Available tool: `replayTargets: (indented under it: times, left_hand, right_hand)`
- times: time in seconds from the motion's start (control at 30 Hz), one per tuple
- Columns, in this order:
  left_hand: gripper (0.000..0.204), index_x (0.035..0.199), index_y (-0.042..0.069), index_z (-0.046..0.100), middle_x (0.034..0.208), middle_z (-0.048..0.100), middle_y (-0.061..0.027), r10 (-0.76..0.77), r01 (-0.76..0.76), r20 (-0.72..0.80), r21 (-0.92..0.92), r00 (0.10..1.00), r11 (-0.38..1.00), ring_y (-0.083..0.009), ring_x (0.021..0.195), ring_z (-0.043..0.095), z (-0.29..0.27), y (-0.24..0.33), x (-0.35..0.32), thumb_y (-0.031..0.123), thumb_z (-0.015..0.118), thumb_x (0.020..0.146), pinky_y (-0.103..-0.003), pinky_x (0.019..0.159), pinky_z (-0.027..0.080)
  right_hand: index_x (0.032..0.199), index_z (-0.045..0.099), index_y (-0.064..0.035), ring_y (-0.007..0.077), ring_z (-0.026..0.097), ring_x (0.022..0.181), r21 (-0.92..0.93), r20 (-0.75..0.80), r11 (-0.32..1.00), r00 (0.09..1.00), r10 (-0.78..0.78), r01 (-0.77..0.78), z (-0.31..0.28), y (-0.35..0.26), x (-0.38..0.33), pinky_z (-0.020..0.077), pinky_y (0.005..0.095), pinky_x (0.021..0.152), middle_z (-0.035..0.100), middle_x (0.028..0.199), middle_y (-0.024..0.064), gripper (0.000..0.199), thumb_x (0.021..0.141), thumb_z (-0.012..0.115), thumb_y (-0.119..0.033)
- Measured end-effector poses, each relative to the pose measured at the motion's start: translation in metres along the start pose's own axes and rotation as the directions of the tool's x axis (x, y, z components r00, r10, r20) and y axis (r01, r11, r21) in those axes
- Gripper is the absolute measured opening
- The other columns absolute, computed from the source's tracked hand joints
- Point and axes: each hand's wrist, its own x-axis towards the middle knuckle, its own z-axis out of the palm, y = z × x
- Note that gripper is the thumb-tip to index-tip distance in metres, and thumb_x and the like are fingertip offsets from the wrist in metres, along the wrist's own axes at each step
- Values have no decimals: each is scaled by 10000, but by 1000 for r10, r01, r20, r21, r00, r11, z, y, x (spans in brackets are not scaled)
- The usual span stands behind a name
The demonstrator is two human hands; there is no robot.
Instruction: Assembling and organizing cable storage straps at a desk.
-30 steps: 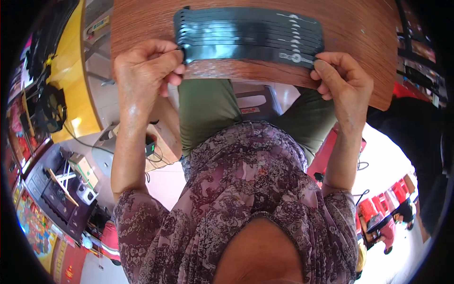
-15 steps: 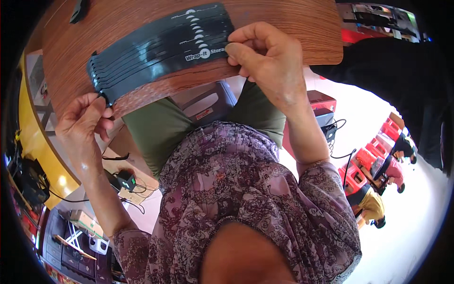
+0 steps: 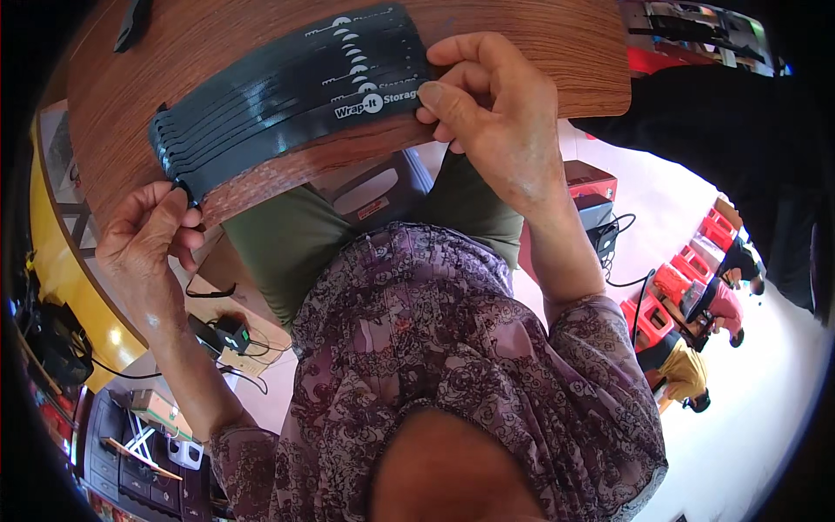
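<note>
- The straps (image 3: pixel 287 96), a flat black bundle, lie slanted across the wooden worktop (image 3: pixel 557 43) in the upper middle of the frame; a second ago they ran level along its edge.
- Left hand (image 3: pixel 152 230), middle left, has dropped lower and pinches the bundle's left tip just off the worktop edge.
- Right hand (image 3: pixel 487 113) has slid up and inward, fingers clamped on the printed right end.
- So the bundle looks swung round, both ends gripped, nothing peeled off yet I'd say.
- A cable (image 3: pixel 222 335) sits on the floor, lower left.
</note>
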Motion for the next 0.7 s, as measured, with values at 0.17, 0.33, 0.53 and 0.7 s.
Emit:
replayTargets:
  times: [0.17,0.33,0.53,0.7]
  left_hand:
    - [192,893,-22,618,647,619,-71,1,-1,-1,5,1000,1000,-93,474,543,0,1,0,147,656,809,-184,376,375]
    - [199,897,-26,619,648,622,-75,-3,3,-1,5,1000,1000,-94,474,547,-1,-2,1,147,661,806,-185,373,376]
    - [206,882,-25,623,652,628,-80,20,-20,5,10,1000,1000,-92,472,548,-2,-2,1,159,669,803,-185,373,377]
    - [141,873,-21,638,628,620,-62,0,0,-2,5,1000,1000,-69,471,543,0,0,1,104,648,807,-164,382,362]
  right_hand:
    - [1059,515,52,65,560,563,5,-15,1000,1000,21,-21,1,-4,0,423,177,468,635,720,74,291,807,625,-44]
    - [1059,516,53,63,557,559,-16,-26,1000,999,24,-24,2,-3,0,420,173,464,637,721,75,299,805,634,-52]
    - [1058,523,48,61,552,550,9,-24,999,999,45,-44,3,-4,1,416,170,459,637,717,75,294,804,634,-51]
    - [1052,528,49,60,550,548,-3,-29,999,999,44,-44,2,-5,1,417,168,458,637,718,75,295,801,634,-63]
